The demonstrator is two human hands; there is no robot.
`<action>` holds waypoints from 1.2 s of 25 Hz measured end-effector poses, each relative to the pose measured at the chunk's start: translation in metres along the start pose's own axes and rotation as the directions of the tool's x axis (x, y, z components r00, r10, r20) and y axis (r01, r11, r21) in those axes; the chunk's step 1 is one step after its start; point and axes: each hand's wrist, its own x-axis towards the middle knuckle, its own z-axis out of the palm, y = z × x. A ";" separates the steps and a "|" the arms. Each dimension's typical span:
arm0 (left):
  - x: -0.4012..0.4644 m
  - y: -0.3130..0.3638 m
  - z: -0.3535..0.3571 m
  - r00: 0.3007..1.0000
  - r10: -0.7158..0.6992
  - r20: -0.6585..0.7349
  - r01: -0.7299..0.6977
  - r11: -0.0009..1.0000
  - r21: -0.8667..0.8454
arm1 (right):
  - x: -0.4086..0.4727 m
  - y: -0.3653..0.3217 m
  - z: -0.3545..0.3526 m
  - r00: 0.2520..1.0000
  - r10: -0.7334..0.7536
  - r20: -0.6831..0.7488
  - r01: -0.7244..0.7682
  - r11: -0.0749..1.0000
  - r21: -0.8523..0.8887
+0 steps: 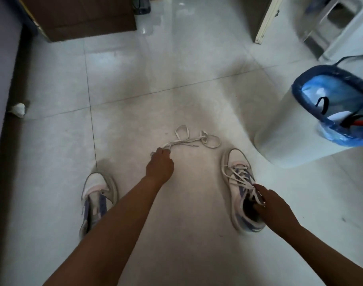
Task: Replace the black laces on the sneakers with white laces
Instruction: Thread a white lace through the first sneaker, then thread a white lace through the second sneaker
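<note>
Left hand (pixel 160 164) pinching loose white lace (pixel 194 139) on tiled floor (pixel 135 100); right hand (pixel 273 205) gripping right sneaker (pixel 236 162) at its collar, white-laced; left sneaker (pixel 98 190) unlaced, well apart; no legible branding

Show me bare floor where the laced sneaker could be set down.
Bare tile lies between the unlaced sneaker and the left forearm, and ahead of the loose white lace. It is crowded by the bin beside the laced sneaker.
</note>
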 end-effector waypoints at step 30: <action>-0.086 0.038 -0.190 0.922 0.336 0.192 -0.208 0.849 -0.486 | -0.029 -0.211 -0.080 0.807 -0.588 0.051 0.444 0.662 0.604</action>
